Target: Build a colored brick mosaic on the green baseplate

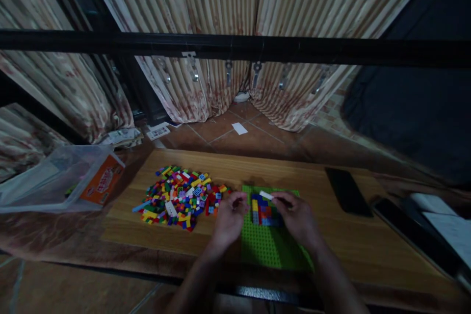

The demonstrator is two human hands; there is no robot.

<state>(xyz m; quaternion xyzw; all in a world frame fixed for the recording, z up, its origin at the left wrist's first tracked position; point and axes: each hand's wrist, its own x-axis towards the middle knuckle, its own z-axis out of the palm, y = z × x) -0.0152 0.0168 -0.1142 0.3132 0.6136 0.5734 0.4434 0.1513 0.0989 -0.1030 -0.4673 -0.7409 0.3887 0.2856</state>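
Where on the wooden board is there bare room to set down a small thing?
The wooden board is bare between the right hand and the flat black slab, and behind the green baseplate. It is crowded left of the baseplate, under the heap of toy bricks.

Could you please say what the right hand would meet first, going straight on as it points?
Likely the left hand, though the right hand, leading with a white toy brick, might pass beyond; depth is unclear.
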